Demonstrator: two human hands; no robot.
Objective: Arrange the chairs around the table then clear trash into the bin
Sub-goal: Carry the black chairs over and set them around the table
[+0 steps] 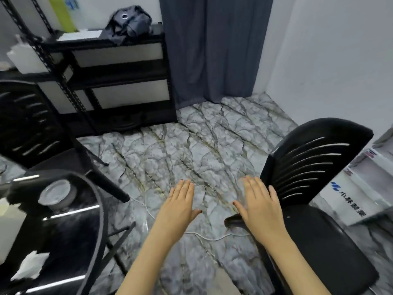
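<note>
**A:** What was the room like?

**B:** A floor (191, 145) patterned like grey marble ran up to white walls, with a dark grey curtain (212, 50) hanging in the far corner.

**A:** And the chair?

**B:** The black chair (308, 162) stood at the right, well apart from the table. Its slotted backrest rose toward the far wall, and the seat ran from the foot of the backrest down to the lower right edge of the view. So its long line went from the middle of the floor out to the right, and the seat did not point at the table.

**A:** Where were the hands?

**B:** Both were out flat with palms down and fingers straight, holding nothing. The right hand (259, 201) was just beside the backrest's near edge (whether the little finger touched it, I could not tell). The left hand (180, 203) hung over bare floor, near the right one.

**A:** What else was there?

**B:** A white cable (212, 238) trailed across the floor under the forearms. The glossy black round table (100, 209) sat at the lower left, carrying a round foil dish (56, 192) and a crumpled paper (29, 267). Behind it stood a second chair (27, 124), blurred, so I couldn't tell which way it faced. Farther back was a black shelf rack (119, 81) with a black bag (129, 22) on top. A white box (350, 188) with blue print lay at the right edge.
</note>
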